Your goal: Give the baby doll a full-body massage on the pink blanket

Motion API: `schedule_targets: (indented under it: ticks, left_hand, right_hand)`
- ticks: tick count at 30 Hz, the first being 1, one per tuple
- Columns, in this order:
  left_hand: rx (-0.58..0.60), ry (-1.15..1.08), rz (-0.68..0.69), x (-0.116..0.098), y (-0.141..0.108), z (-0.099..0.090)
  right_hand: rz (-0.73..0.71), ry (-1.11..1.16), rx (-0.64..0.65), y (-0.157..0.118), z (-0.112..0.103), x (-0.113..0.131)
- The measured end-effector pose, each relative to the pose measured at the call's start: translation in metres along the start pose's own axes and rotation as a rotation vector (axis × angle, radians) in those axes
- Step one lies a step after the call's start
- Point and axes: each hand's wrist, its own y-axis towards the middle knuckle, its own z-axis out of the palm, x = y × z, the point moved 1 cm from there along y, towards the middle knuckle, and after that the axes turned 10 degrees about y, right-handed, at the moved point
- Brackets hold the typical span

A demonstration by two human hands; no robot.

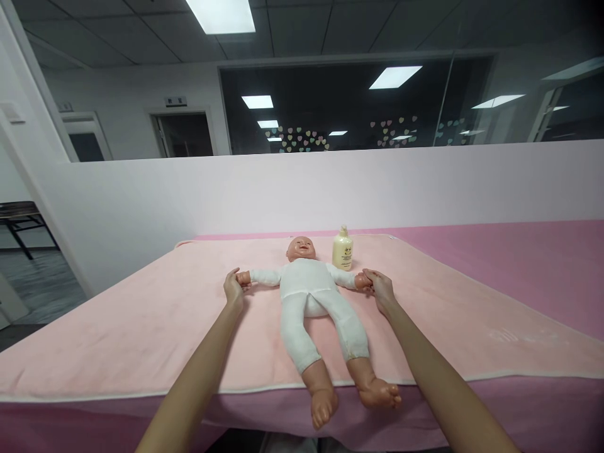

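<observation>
A baby doll with a white cloth body lies on its back, its head toward the wall and its bare feet hanging over the near edge. Its arms are stretched out to both sides. My left hand is closed around the doll's hand on the left side. On the other side, my right hand grips the doll's other hand between thumb and fingers. Just right of the doll's head stands a pale yellow pump bottle, upright and touched by neither hand.
A peach towel with a white hem covers much of the pink-covered table. Behind it runs a low white wall with glass above. At the far left, a dark table stands on a grey floor beyond an opening.
</observation>
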Motion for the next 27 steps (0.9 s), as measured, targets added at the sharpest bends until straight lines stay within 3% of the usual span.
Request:
schedule_targets:
  ticks: [6, 14, 18, 22, 27]
  left_hand:
    - [-0.098, -0.023, 0.002, 0.002, 0.005, -0.002]
    - [-0.001, 0.085, 0.087, 0.004, 0.004, -0.001]
    - [0.086, -0.074, -0.015, 0.000, 0.003, -0.003]
    - [0.168, -0.309, -0.132, -0.004, 0.004, -0.004]
    - [0.206, -0.496, -0.234, -0.006, 0.004, -0.002]
  right_hand:
    - [0.043, -0.076, 0.034, -0.004, 0.000, 0.004]
    - [0.237, 0.050, 0.176, -0.011, 0.002, 0.011]
    - [0.297, 0.168, 0.225, -0.010, -0.001, 0.012]
    - [0.274, 0.260, 0.174, -0.004, -0.004, 0.010]
    - [0.279, 0.275, 0.188, -0.001, -0.006, 0.007]
